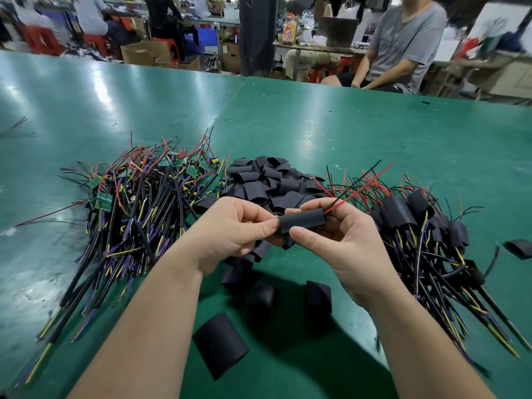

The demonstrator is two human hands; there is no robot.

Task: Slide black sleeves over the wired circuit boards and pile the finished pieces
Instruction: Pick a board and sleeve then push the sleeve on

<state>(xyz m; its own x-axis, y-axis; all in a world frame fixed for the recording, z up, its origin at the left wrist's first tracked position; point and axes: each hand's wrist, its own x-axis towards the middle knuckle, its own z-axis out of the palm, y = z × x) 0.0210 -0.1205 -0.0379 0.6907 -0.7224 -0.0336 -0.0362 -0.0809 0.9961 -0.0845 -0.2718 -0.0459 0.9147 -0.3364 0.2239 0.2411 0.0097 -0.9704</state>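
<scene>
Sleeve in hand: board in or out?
In: the sleeve hides the board; only a metal tip shows at its left end, wires exit right.

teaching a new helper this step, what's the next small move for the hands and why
Probably slide the sleeve a touch further left with the right hand while the left hand pinches the board tip: a bit of it shows bare at the sleeve's left end, though the wires already exit the right end. Then it suits the finished pile.

table (316, 125): glossy green | sleeves (260, 180): matt black | wires (138, 226): plastic-coated
</scene>
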